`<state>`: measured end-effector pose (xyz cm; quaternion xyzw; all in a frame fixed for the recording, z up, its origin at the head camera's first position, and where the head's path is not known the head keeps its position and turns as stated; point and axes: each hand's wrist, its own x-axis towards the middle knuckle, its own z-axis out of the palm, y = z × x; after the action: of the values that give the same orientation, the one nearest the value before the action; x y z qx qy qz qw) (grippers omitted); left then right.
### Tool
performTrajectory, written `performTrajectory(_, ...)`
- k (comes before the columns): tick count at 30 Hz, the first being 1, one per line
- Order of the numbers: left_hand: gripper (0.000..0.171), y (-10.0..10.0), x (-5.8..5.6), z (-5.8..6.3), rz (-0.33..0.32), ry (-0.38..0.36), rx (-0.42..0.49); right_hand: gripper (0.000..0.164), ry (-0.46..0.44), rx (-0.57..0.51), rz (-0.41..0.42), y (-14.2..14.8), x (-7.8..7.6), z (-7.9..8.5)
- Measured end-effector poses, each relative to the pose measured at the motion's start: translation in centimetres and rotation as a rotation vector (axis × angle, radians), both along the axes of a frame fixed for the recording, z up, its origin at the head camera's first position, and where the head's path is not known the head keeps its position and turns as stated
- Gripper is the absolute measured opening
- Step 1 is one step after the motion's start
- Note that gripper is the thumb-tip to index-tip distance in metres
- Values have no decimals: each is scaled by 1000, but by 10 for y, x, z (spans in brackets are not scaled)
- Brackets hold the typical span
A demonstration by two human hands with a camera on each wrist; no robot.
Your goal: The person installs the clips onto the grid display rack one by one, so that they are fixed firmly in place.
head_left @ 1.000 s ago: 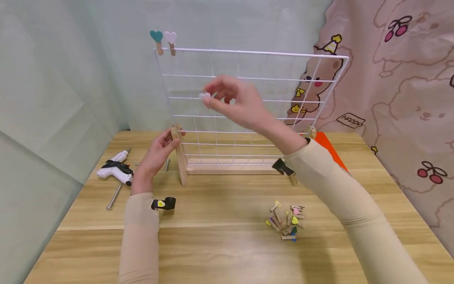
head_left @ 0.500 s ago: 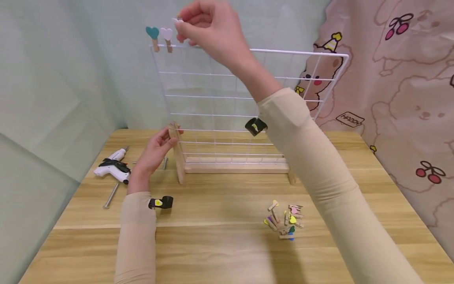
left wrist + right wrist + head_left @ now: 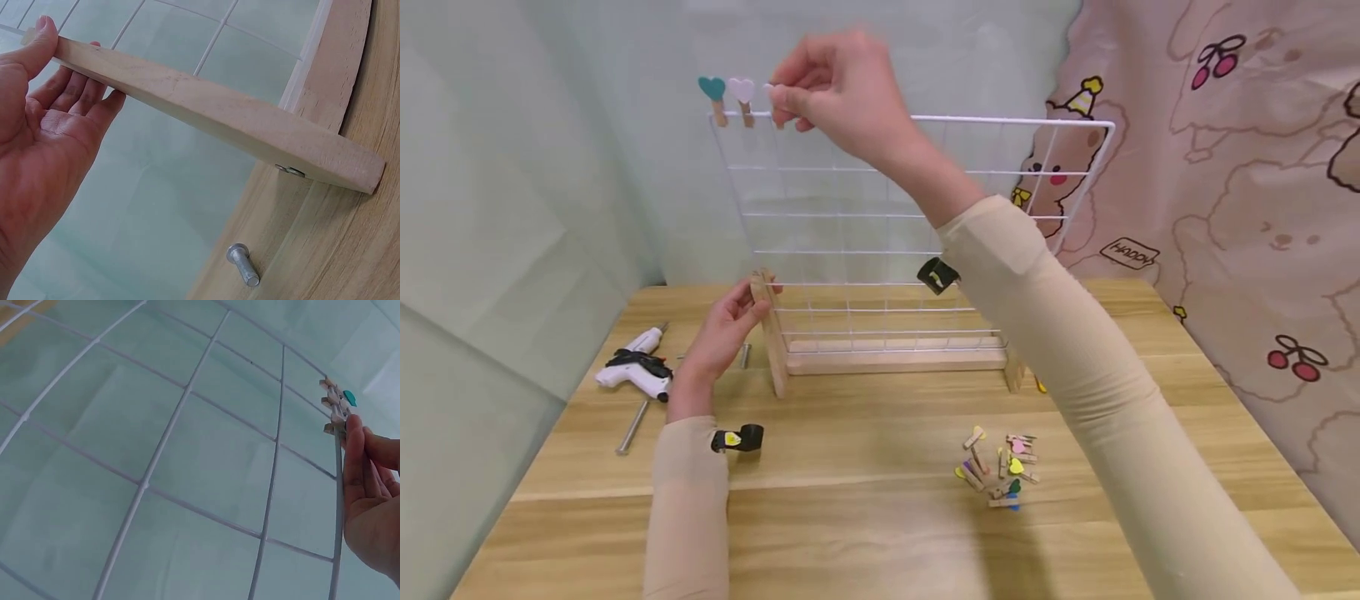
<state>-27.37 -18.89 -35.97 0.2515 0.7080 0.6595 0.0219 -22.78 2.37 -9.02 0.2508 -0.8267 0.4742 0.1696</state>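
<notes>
A white wire grid [image 3: 985,120] stands upright in a wooden stand. My right hand [image 3: 850,100] pinches a small clothespin [image 3: 329,429] with a pale heart at the grid's top wire, and my fingers cover most of it. To its left, a clothespin with a teal heart [image 3: 712,89] and one with a pale heart [image 3: 742,90] sit clipped on that same wire. Lower down, my left hand [image 3: 718,335] grips the upper end of the stand's left wooden post [image 3: 206,106], thumb on one side and fingers on the other.
Several loose heart clothespins [image 3: 1003,479] lie in a pile on the table [image 3: 850,533], right of the middle. At the left are a white glue gun [image 3: 638,367] and a long bolt [image 3: 632,427]. Another bolt [image 3: 244,264] lies beside the left post.
My right hand has risen from in front of the grid to its top wire, carrying the pale-heart clothespin beside the two clipped ones. The left hand keeps its grip on the post.
</notes>
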Motion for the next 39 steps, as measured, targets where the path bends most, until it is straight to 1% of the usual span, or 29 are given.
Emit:
performTrajectory(5,46,2,1,1,-3,-8,0,12,-19,73,-32,-2,-19,-6)
performTrajectory(7,45,2,0,3,-4,2,5,13,-53,67,-44,-3,-18,-2)
performTrajectory(11,44,1,-1,5,-4,17,19,18,-132,20,-57,-6,-16,5)
performTrajectory(13,44,0,-2,5,-12,13,31,19,-155,-9,-49,-6,-14,6)
performTrajectory(19,46,-1,-3,4,-11,-3,34,22,-152,-25,-42,-7,-6,5)
performTrajectory(24,46,0,-3,4,-15,-6,39,21,-173,-57,-28,-6,2,8)
performTrajectory(27,46,1,-3,5,-14,-13,42,21,-171,-36,-31,-4,4,9)
performTrajectory(29,47,2,-3,5,-15,-14,44,24,-187,-44,-23,-3,5,9)
performTrajectory(32,47,2,-2,7,-16,-10,49,31,-202,-58,14,1,5,9)
performTrajectory(35,47,1,0,8,-8,-9,42,40,-192,-58,85,11,10,2)
performTrajectory(37,47,0,1,9,-3,-10,37,44,-151,-18,132,20,16,-8)
performTrajectory(39,48,-1,2,9,-2,-8,31,47,-94,-11,193,31,22,-24)
